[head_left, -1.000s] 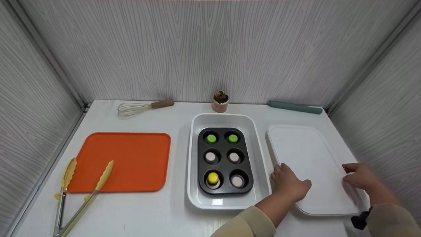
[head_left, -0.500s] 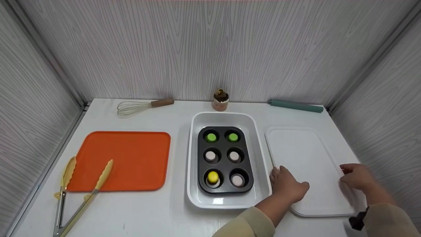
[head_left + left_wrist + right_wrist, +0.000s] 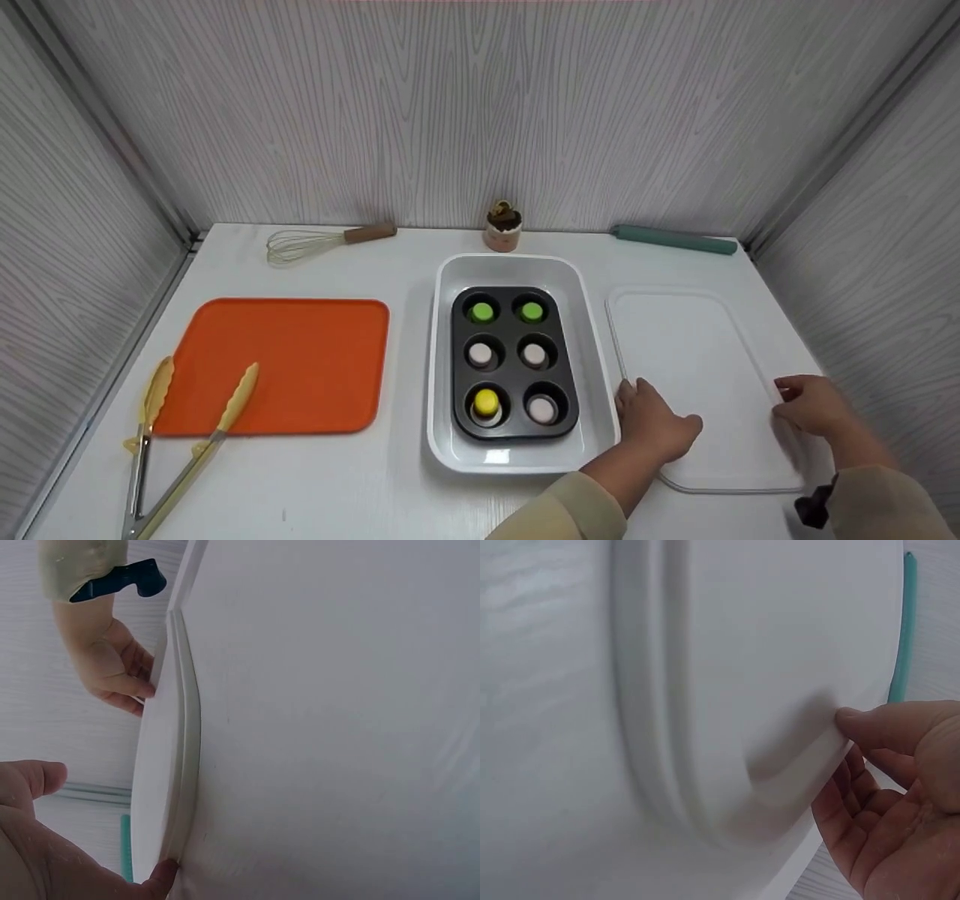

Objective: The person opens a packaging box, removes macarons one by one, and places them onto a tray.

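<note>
A flat white lid (image 3: 694, 360) lies low over the table at the right, beside a white baking dish (image 3: 442, 360). My left hand (image 3: 656, 424) grips the lid's left edge near the front corner. My right hand (image 3: 810, 405) pinches the right edge, thumb on top and fingers curled beneath, as the right wrist view shows on the lid (image 3: 780, 652). In the left wrist view the lid (image 3: 157, 780) appears edge-on between both hands. Inside the dish sits a black muffin tin (image 3: 508, 375) with small green, pale and yellow cakes in its cups.
An orange tray (image 3: 300, 360) lies at the left with yellow tongs (image 3: 172, 450) across its front corner. Along the back wall are a whisk (image 3: 315, 241), a chocolate cupcake (image 3: 502, 225) and a teal-handled tool (image 3: 671, 239). Grey walls close in the sides.
The lid has come down and slightly forward, from raised and tilted to flat and low over the table. Both hands stay on its edges.
</note>
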The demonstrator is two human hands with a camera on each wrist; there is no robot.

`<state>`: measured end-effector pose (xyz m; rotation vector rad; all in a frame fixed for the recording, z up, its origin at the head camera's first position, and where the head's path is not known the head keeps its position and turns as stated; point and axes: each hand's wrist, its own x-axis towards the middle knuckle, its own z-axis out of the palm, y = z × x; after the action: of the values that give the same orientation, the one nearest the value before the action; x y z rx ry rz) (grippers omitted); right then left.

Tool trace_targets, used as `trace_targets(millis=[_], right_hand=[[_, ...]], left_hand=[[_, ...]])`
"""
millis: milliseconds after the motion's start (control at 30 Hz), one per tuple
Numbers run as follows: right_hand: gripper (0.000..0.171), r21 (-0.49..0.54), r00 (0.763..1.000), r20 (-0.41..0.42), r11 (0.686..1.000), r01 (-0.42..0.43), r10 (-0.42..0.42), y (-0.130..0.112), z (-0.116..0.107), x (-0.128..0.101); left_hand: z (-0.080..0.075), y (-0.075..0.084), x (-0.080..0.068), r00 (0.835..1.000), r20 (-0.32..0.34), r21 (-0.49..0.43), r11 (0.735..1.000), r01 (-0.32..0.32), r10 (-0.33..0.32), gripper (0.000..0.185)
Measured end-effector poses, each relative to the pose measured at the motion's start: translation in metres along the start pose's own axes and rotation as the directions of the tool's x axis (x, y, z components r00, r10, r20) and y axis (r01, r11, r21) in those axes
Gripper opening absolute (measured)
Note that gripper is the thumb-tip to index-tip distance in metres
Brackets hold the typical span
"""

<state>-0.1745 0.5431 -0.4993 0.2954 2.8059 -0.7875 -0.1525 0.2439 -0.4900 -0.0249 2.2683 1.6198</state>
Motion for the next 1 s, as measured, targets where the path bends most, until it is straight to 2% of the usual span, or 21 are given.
trace_targets(millis=[167,267,467,567,700,867,1000], right_hand=[[0.058,0.000,1.000,-0.011,1.000,0.016,-0.016,-0.001,0.001,0.001],[0.057,0.006,1.000,-0.009,1.000,0.010,-0.010,-0.001,0.001,0.000],[0.060,0.016,1.000,-0.008,1.000,-0.009,0.009,-0.008,0.000,-0.004],[0.061,-0.013,0.998,-0.052,1.000,0.020,-0.020,-0.018,-0.004,-0.007],[0.061,-0.016,0.989,-0.129,0.998,0.068,-0.069,-0.038,-0.008,-0.011],[0.058,0.010,0.969,-0.210,0.990,0.138,-0.133,-0.073,-0.006,-0.012],[0.053,0.044,0.944,-0.283,0.981,0.189,-0.170,-0.104,0.005,-0.013]], left_hand=[[-0.005,0.000,-0.002,1.000,0.007,-0.029,1.000,-0.001,0.001,0.095],[-0.010,0.005,-0.008,0.999,0.029,-0.005,1.000,-0.017,0.017,0.097],[-0.027,0.026,-0.028,0.989,0.062,0.045,0.989,-0.138,0.135,0.097],[-0.045,0.037,-0.037,0.978,0.064,0.024,0.979,-0.203,0.201,0.097],[-0.076,0.051,-0.050,0.963,0.049,-0.060,0.964,-0.261,0.264,0.098],[-0.113,0.065,-0.065,0.951,0.018,-0.149,0.941,-0.303,0.309,0.099],[-0.139,0.064,-0.067,0.947,-0.039,-0.180,0.930,-0.320,0.319,0.100]])
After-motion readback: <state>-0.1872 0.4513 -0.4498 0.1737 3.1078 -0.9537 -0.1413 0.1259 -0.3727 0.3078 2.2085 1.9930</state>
